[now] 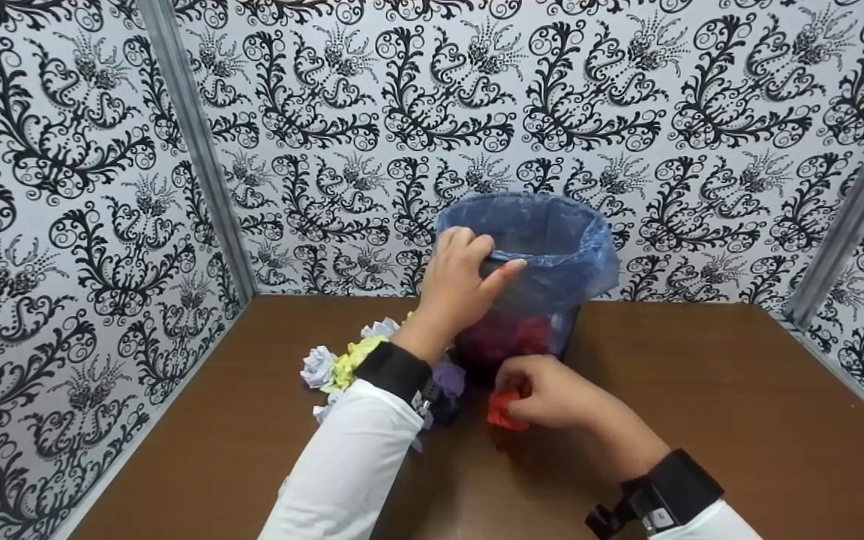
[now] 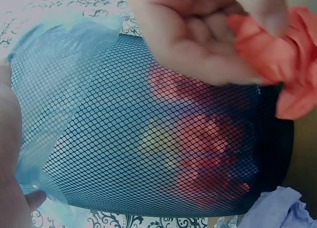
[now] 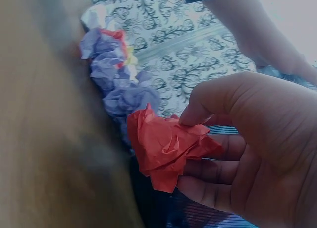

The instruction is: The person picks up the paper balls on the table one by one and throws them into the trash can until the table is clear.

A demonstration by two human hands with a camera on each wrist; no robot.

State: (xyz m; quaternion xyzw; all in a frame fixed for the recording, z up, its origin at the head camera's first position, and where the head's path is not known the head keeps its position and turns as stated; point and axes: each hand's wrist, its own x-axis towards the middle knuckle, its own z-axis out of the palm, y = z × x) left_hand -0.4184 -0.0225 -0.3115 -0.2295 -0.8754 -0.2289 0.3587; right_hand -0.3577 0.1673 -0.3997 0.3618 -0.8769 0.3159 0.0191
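Pinched between the thumb and fingers of the right hand (image 1: 556, 394), a crumpled red paper piece (image 3: 163, 146) is held low over the brown table (image 1: 702, 405), outside the mesh bin (image 2: 109, 129) and near the foot of its front wall; whether the table is touched by the paper cannot be told. By the left hand (image 1: 462, 277), the bin is held at the rim, with the thumb laid along the front edge. A translucent blue liner (image 1: 597, 262) is fitted inside the bin and folded outward over the rim. Through the mesh, red paper pieces (image 2: 205, 134) and a yellow one (image 2: 159, 142) are seen at the bottom (outlines softened by the liner). Beside the bin, on the person's left, crumpled papers are heaped: white (image 1: 319, 367), yellow (image 1: 349, 364) and purple (image 1: 448, 379), partly hidden by the left forearm in the head view. Black bands (image 1: 394, 373) are worn at both wrists, over white sleeves (image 1: 342, 465). Behind the table, a wall (image 1: 589, 97) is covered with black scrollwork on white.
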